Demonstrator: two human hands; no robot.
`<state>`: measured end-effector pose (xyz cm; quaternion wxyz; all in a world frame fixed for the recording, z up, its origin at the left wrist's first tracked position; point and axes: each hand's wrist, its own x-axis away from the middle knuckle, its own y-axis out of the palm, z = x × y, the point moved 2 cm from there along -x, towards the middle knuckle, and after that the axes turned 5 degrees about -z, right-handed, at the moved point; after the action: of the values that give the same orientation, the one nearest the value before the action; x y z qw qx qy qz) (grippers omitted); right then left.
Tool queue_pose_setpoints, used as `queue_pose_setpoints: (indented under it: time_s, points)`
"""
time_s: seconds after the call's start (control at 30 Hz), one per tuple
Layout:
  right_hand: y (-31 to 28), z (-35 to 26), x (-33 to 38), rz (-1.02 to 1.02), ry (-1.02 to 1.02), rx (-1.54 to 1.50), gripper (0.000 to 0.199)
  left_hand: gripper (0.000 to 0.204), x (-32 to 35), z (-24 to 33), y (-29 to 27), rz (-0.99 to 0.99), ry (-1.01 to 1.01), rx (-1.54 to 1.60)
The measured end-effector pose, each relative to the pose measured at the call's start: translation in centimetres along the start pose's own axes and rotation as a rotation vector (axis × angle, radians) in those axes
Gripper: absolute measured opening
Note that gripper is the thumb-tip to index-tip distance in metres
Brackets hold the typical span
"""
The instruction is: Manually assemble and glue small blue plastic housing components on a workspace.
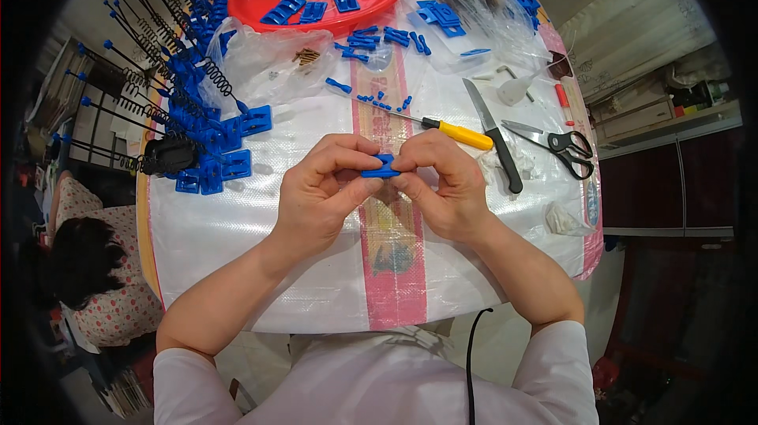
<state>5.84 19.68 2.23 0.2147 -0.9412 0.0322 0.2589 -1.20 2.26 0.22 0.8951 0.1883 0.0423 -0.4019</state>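
Between my two hands, over the middle of the table, is a small blue plastic part (380, 172). My left hand (322, 180) pinches its left end between thumb and fingers. My right hand (444, 180) grips the right end the same way, so the fingertips hide much of the piece. Just beyond them lies a screwdriver (464, 135) with a yellow handle. Tiny blue bits (382, 102) and a blue clip-like piece (339, 86) are scattered farther back.
Blue bases with black springs and rods (201, 125) crowd the left side. A red basin (241, 11) of blue parts stands at the back. To the right are a knife (499, 141), scissors (562, 143) and a white squeeze bottle (513, 91). A person (103, 283) is at far left.
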Motion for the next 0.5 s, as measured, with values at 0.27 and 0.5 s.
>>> queue_pose_setpoints:
  time_s: [0.27,0.5]
  points:
    - [0.14,-0.45,-0.03,-0.052,0.022,0.022,0.017,0.018,0.10,0.14,0.18,-0.013,0.019,0.016]
    - [0.37,-0.35,0.19,-0.037,0.034,-0.002,0.020,0.020,0.02,0.25,0.17,0.006,0.060,-0.068]
